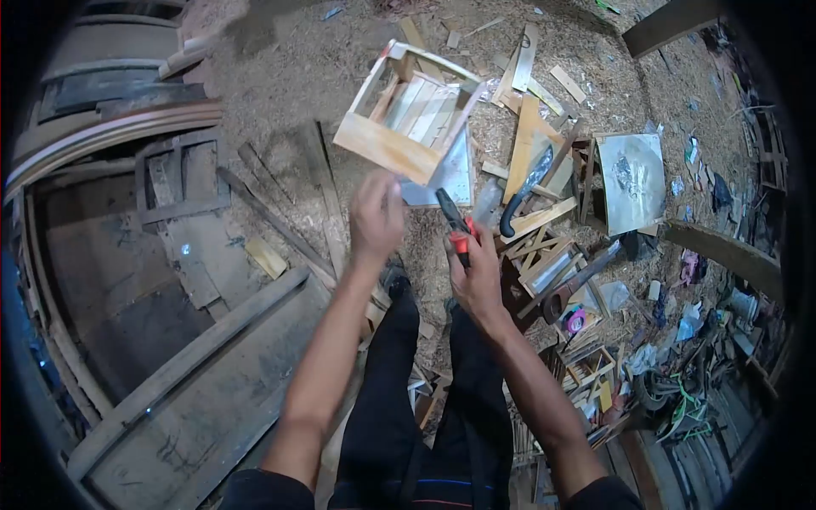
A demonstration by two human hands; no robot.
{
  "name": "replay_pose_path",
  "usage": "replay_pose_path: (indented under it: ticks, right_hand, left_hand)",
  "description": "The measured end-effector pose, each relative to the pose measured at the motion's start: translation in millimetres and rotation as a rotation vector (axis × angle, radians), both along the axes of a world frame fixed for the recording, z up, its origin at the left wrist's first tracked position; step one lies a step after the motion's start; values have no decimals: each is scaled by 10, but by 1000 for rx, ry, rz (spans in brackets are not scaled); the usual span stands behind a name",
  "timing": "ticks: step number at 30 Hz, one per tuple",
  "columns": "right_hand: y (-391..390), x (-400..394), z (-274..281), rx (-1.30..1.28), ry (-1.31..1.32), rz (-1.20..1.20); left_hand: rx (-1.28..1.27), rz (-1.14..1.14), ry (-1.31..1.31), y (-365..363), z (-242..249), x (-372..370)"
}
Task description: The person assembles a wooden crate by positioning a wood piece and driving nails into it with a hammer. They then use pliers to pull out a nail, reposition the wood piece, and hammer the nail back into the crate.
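My right hand point(478, 276) is wrapped round the red and black handles of pliers point(459, 231), whose dark jaws point up and left toward a small wooden crate. The crate point(388, 148) is a slatted box with an open frame, tilted, just beyond both hands. My left hand point(377, 217) is closed near the crate's lower front edge; what its fingers hold, if anything, is too small to make out. A pale flat sheet point(459, 174) shows beneath and behind the crate.
A saw with a black handle point(507, 223) lies on wood pieces at the right. Beyond it stands a metal-topped stand point(631, 183). A pink tape measure point(575, 320) sits among scraps. Wooden frames point(183, 365) fill the left. Sawdust and offcuts cover the ground.
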State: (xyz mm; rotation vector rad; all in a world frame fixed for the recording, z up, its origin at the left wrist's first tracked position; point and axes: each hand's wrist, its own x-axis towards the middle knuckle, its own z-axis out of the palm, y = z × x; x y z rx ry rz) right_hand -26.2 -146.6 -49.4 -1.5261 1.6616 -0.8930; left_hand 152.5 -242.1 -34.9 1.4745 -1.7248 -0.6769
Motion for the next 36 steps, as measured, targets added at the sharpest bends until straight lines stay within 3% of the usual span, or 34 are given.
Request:
replay_pose_path:
  ticks: [2,4,8,17,22,28,29,30,32,34,36]
  right_hand:
    - [-55,133,-11,-13,166,47]
    - [-118,201,-82,-122,492,37]
    - [-202,247,-27,-35,716,58]
    - [-265,335,-25,-8,927,6]
    - [-331,378,-92,4,873,21]
    - [-313,328,-41,134,278,85]
    - [-300,294,-147,-36,151,98]
    - [-304,266,-81,-29,148,103]
    - [-357,199,116,753,-635,-15]
    - [-266,162,196,662,-1392,-161]
    - [-210,147,316,498,-1392,-247]
  left_hand:
    - [-220,-48,-289,-402,-13,198]
    - [-270,-105,-311,-747,-152,280]
    - [-261,-283,-471,-1025,-345,290]
    - [-179,-318,-562,-1057,-300,265]
    - [-187,-314,-578,-1057,-324,280]
    - [-172,-310,-640,-1070,-316,262]
    - [-171,-322,-649,-1078,-317,269]
    - [-165,-334,-659,-1059,-319,278]
    - [-170,-331,-651,-1041,-330,287]
    - [-185,-327,-645,-1079,-330,291]
    - [-139,-346,-689,-1063,-345,284]
